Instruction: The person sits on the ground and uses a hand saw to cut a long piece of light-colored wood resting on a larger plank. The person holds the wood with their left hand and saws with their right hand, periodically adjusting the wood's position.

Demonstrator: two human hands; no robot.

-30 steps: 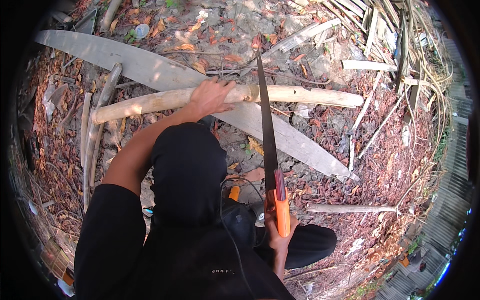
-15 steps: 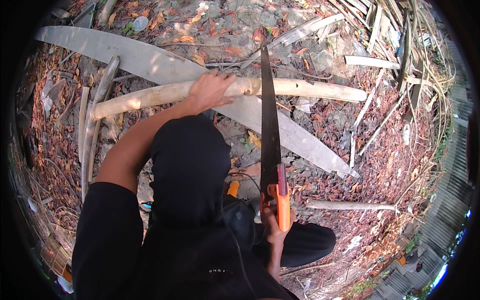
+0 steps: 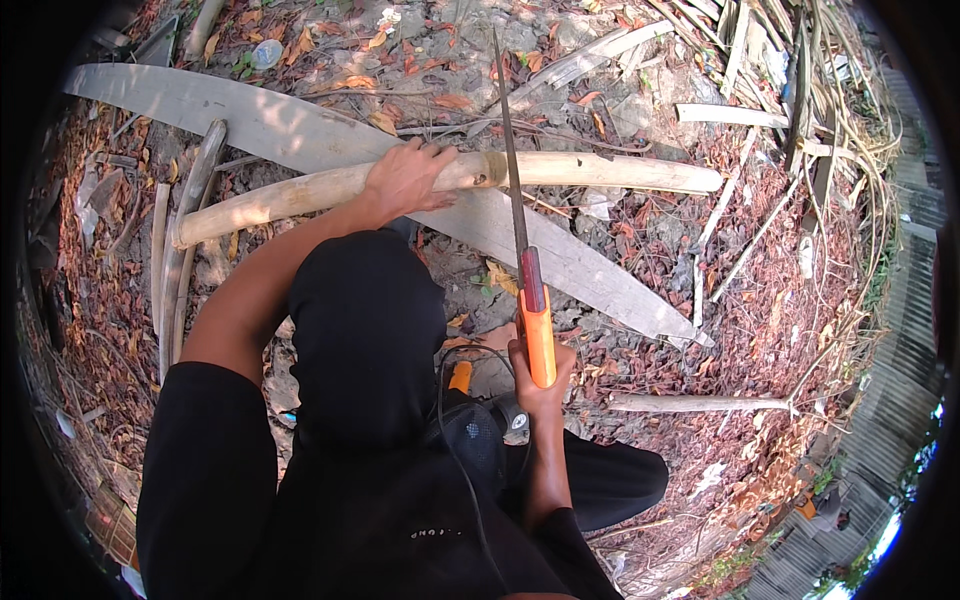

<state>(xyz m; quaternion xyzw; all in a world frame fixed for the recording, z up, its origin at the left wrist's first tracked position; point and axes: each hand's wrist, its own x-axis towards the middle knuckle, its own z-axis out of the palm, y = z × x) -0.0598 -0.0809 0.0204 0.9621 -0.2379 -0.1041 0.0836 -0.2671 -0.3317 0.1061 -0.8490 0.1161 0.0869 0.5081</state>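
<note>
Left hand sits upper centre of the frame, palm down, fingers wrapped over a long pale bamboo pole. Clamped on it, pinning it.

The pole runs nearly horizontal across the upper half, from a thicker end at left to a thinner end at upper right. It lies on top of a long flat grey curved plank, which crosses diagonally from upper left down to right of centre.

Right hand is at centre, slightly below the middle, fist closed around the orange plastic handle of a hand saw with a long narrow dark blade. The handle stands almost vertical in the picture. The blade runs straight up from it, crosses the pole just right of the left hand, and its tip ends near the top edge. The blade touches the pole at the crossing; a notch or cut shows there, depth hard to tell.

The left forearm comes in from lower left; the right one comes up from the bottom centre. Black sleeves and a black garment fill the lower middle of the frame.

The ground is bare dirt with reddish-brown dry leaves and chips. Thin split bamboo strips lie at left beside the pole's thick end. More pale sticks and slats are scattered upper right. One short pale stick lies right of the saw hand, well apart from it.
</note>
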